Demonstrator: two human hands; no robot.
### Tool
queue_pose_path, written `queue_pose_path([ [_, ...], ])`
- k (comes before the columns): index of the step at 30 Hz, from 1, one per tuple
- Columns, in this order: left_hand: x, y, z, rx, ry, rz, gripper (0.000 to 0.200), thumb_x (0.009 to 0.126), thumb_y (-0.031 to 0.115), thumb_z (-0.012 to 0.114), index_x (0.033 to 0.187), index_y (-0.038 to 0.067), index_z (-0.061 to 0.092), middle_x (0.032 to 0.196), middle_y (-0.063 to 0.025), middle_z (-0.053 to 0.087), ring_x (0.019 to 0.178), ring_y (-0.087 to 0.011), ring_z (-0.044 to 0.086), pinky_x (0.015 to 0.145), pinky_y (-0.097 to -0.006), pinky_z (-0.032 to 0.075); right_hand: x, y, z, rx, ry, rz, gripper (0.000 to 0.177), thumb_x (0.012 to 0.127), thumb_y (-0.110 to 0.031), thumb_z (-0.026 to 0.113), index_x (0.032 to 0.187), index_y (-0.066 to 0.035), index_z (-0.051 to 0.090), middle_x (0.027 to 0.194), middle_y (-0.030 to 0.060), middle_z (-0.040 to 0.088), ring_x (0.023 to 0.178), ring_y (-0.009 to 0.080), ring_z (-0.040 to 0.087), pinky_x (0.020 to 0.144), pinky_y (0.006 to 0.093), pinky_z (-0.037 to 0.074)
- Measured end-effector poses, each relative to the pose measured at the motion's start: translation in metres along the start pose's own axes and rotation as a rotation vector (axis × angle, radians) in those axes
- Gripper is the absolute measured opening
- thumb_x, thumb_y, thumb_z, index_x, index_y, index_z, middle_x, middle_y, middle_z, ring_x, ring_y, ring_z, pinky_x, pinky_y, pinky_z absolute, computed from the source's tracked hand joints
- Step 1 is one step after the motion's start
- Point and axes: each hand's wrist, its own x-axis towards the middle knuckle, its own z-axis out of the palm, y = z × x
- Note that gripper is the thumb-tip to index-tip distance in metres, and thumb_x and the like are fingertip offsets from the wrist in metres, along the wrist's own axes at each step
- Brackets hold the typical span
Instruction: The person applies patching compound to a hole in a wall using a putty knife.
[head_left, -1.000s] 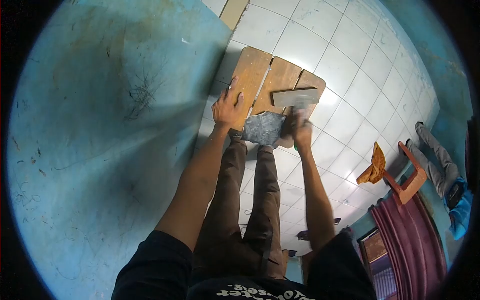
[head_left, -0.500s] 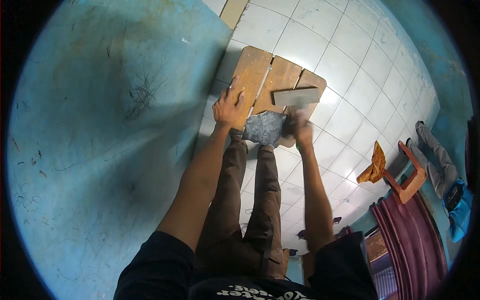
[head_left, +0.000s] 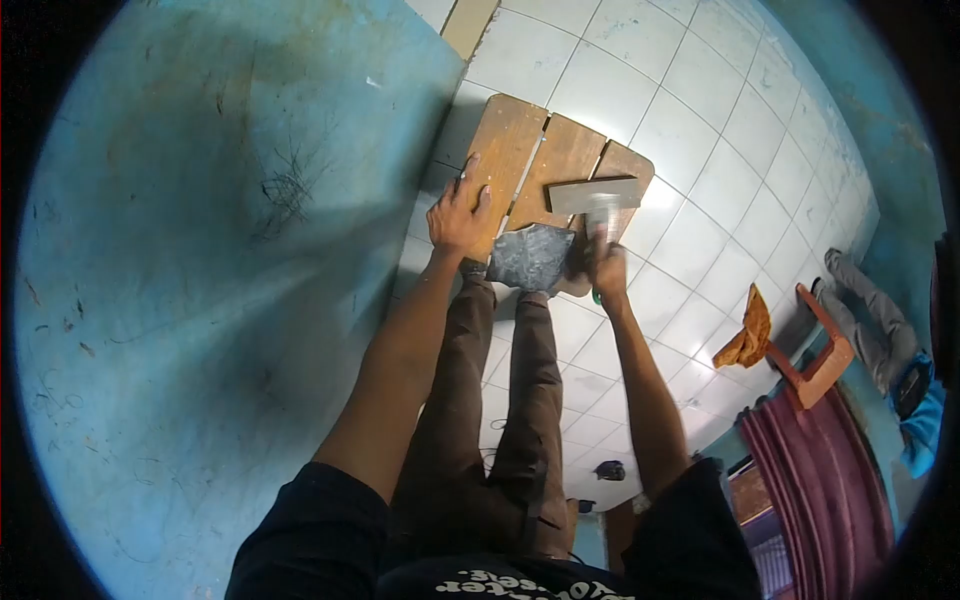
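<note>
A wooden stool top (head_left: 555,165), made of slats with narrow gaps, is in front of me. My left hand (head_left: 457,212) lies on its left slat, fingers spread, holding nothing. In my right hand (head_left: 607,270) is a wide scraper (head_left: 595,193), its handle gripped in my closed fingers. The scraper's broad grey blade, with a dark far edge, is over the stool's right side. A grey mottled cloth (head_left: 532,257) covers the near edge of the top, between my two hands.
White floor tiles (head_left: 690,130) surround the stool, and a stained blue wall (head_left: 200,250) rises close on the left. At right are an orange-brown plastic chair (head_left: 825,365), a brown cloth (head_left: 745,335), a person's grey-trousered legs (head_left: 875,300) and a purple curtain (head_left: 825,480).
My right hand and forearm have shifted slightly right and nearer to me, showing more of the scraper's handle. The left hand stays put. The other person's legs have moved a little.
</note>
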Motion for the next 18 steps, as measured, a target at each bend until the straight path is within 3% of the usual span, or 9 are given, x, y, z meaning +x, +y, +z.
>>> queue_pose_path([
  [2, -0.002, 0.0, 0.004, 0.015, 0.114, 0.072, 0.061, 0.091, 0.037, 0.059, 0.147, 0.033, 0.038, 0.099, -0.0177, 0.065, 0.079, -0.0426, 0.065, 0.067, -0.0517, 0.053, -0.001, 0.003, -0.004, -0.083, -0.177, -0.091, 0.065, 0.099, -0.057, 0.045, 0.063, -0.003, 0.058, 0.052, 0.0025, 0.051, 0.043, 0.013, 0.047, 0.041, 0.0318, 0.037],
  [5, -0.002, 0.005, -0.002, -0.004, -0.022, -0.035, 0.06, 0.092, 0.037, 0.057, 0.148, 0.034, 0.035, 0.11, -0.0199, 0.064, 0.093, -0.047, 0.062, 0.079, -0.055, 0.051, 0.013, 0.012, 0.001, 0.105, 0.222, 0.114, 0.06, 0.099, -0.053, 0.048, 0.071, -0.002, 0.063, 0.053, 0.0035, 0.052, 0.044, 0.0145, 0.048, 0.043, 0.0324, 0.037],
  [6, 0.001, 0.006, -0.003, 0.0, -0.022, -0.022, 0.06, 0.092, 0.037, 0.057, 0.148, 0.034, 0.035, 0.11, -0.0199, 0.064, 0.093, -0.047, 0.062, 0.079, -0.055, 0.051, 0.029, 0.098, 0.036, -0.276, 0.337, -0.656, 0.059, 0.1, -0.051, 0.048, 0.07, -0.003, 0.062, 0.055, 0.0043, 0.055, 0.047, 0.0133, 0.051, 0.043, 0.0315, 0.038],
  [7, 0.002, 0.005, -0.001, 0.007, -0.004, -0.01, 0.06, 0.092, 0.037, 0.057, 0.148, 0.034, 0.035, 0.11, -0.0201, 0.064, 0.093, -0.0471, 0.062, 0.078, -0.055, 0.051, -0.014, -0.015, 0.014, -0.065, -0.174, -0.319, 0.059, 0.1, -0.051, 0.047, 0.072, -0.002, 0.064, 0.057, 0.0043, 0.057, 0.049, 0.0139, 0.053, 0.044, 0.0318, 0.039],
  [9, -0.006, 0.001, 0.003, 0.01, 0.008, -0.022, 0.06, 0.092, 0.037, 0.057, 0.148, 0.034, 0.035, 0.11, -0.0204, 0.064, 0.092, -0.0471, 0.063, 0.078, -0.0549, 0.051, 0.015, 0.046, 0.014, -0.171, -0.116, 0.053, 0.062, 0.1, -0.054, 0.045, 0.073, -0.001, 0.065, 0.059, 0.006, 0.06, 0.052, 0.0149, 0.056, 0.046, 0.0346, 0.041],
  [10, -0.007, 0.0, 0.007, 0.022, 0.045, 0.011, 0.061, 0.092, 0.037, 0.058, 0.148, 0.034, 0.036, 0.105, -0.0188, 0.065, 0.088, -0.0446, 0.064, 0.074, -0.0534, 0.052, 0.002, -0.019, 0.005, 0.302, 0.141, 0.149, 0.065, 0.099, -0.058, 0.044, 0.071, -0.003, 0.063, 0.056, 0.0044, 0.056, 0.049, 0.0146, 0.052, 0.045, 0.0346, 0.039],
  [13, 0.0, -0.002, 0.003, 0.042, 0.085, 0.059, 0.062, 0.091, 0.038, 0.059, 0.148, 0.033, 0.036, 0.101, -0.0171, 0.065, 0.083, -0.042, 0.066, 0.071, -0.052, 0.053, -0.009, -0.034, 0.015, 0.044, -0.208, 0.036, 0.066, 0.097, -0.061, 0.044, 0.062, -0.007, 0.057, 0.054, 0.0033, 0.053, 0.046, 0.0132, 0.048, 0.044, 0.0347, 0.036],
  [17, -0.002, -0.001, 0.005, 0.012, 0.072, 0.043, 0.062, 0.09, 0.037, 0.06, 0.148, 0.034, 0.036, 0.101, -0.0172, 0.065, 0.083, -0.042, 0.066, 0.071, -0.0527, 0.053, 0.003, -0.032, 0.001, 0.292, 0.16, 0.178, 0.063, 0.099, -0.058, 0.044, 0.068, -0.004, 0.055, 0.051, 0.0018, 0.048, 0.045, 0.0117, 0.045, 0.042, 0.031, 0.034],
  [18, 0.0, -0.001, 0.004, 0.015, 0.071, 0.051, 0.062, 0.09, 0.037, 0.06, 0.148, 0.034, 0.036, 0.101, -0.0172, 0.065, 0.083, -0.042, 0.066, 0.071, -0.0527, 0.053, -0.001, -0.028, 0.001, 0.157, -0.067, 0.089, 0.064, 0.099, -0.059, 0.044, 0.068, -0.004, 0.056, 0.053, 0.0015, 0.049, 0.046, 0.0116, 0.046, 0.042, 0.0304, 0.034],
])
